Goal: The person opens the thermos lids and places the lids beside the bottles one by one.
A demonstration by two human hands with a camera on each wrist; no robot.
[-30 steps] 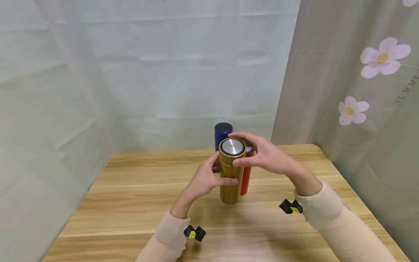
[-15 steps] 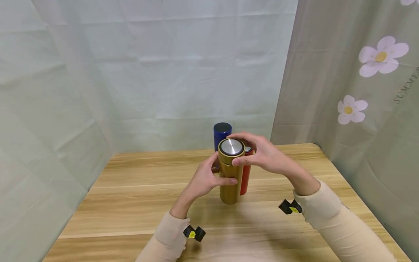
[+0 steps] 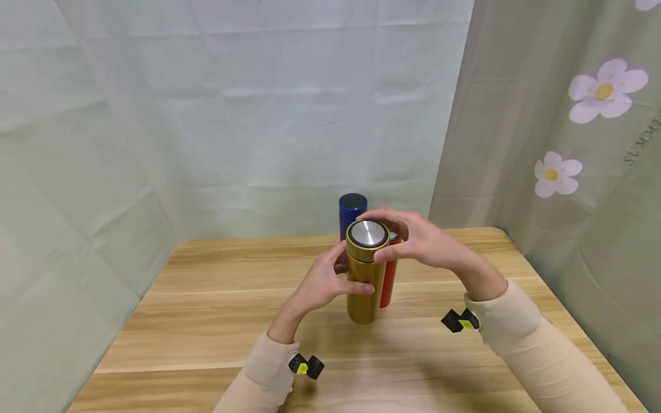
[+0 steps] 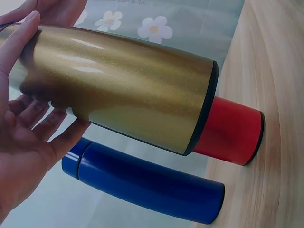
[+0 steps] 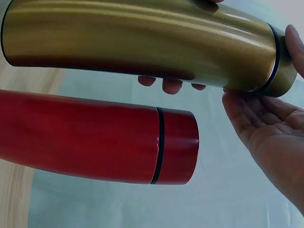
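Above the wooden table [image 3: 196, 321], from my head, my left hand [image 3: 320, 281] grips the gold thermos [image 3: 361, 304] and my right hand [image 3: 426, 246] grips its lid [image 3: 368, 235]. My left wrist sees a blue thermos [image 4: 149, 178] far behind; my right wrist, a red thermos [image 5: 99, 137] on the right.

Over there a blue bottle [image 3: 353, 207] stands towards the table's [image 3: 217, 310] far edge, a red bottle [image 3: 388, 281] nearer the front; behind hangs pale cloth [image 3: 310, 115], past the right edge a flowered curtain [image 3: 547, 109].

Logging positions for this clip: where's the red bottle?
In the head view, the red bottle stands right of centre, partly hidden behind the gold bottle and right hand.
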